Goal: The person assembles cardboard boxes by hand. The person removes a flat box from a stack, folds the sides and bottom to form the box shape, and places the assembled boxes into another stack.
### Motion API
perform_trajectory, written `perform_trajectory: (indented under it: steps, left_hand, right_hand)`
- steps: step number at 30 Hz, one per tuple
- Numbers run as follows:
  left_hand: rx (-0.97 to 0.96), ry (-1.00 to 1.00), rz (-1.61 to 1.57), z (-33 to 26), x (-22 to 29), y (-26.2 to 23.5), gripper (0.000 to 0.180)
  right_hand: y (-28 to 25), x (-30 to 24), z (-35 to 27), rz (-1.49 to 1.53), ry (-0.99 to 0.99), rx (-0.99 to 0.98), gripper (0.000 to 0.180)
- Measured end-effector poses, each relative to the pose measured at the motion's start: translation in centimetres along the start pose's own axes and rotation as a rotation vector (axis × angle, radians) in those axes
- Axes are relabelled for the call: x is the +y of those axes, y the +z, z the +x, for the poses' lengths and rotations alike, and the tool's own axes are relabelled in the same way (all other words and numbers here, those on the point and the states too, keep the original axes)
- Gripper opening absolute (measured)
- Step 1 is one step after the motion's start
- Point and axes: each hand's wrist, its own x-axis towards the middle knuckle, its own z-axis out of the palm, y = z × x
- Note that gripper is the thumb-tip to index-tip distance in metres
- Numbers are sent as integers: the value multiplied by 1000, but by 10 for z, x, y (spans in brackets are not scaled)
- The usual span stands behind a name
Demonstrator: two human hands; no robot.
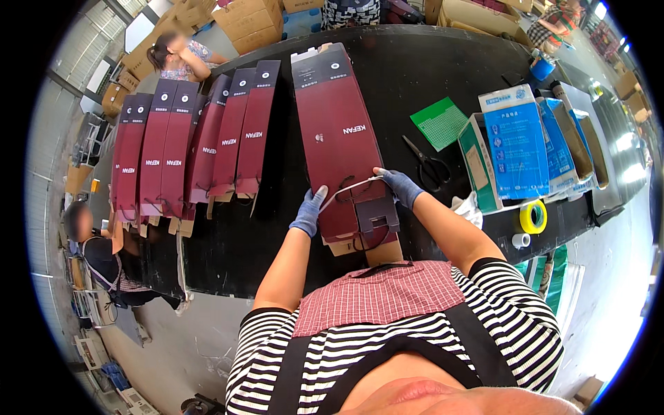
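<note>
A stack of flat dark red paper bags [339, 131] lies lengthwise on the black table [415, 76] in front of me. My left hand [308, 211], in a blue glove, grips the left edge of the top bag near its open end. My right hand [401, 187], also gloved, pinches a white cord handle [349, 188] that runs across the bag between both hands. A dark flap and brown card insert [373, 228] stick out at the bag's near end.
A row of several finished dark red bags [187, 145] lies overlapped at the left. Black scissors [429, 166], a green mat [440, 122], blue and green boxes [519, 142] and a yellow tape roll [533, 216] sit at the right. Other people work at the left and far edges.
</note>
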Motion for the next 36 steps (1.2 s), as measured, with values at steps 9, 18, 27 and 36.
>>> perform_trajectory:
  steps: [9, 18, 27, 36]
  left_hand:
    - [-24, -61, -74, -61, -44, 7, 67]
    - [-61, -113, -62, -97, -33, -4, 61]
    - [-158, -258, 57, -124, 15, -180, 53]
    - [-175, -187, 240, -255, -12, -277, 95]
  right_hand:
    - [17, 40, -79, 188, 14, 27, 52]
    - [34, 81, -104, 310, 122, 121, 47]
    - [185, 122, -127, 244, 226, -288, 50]
    - [236, 84, -179, -830, 14, -948, 37]
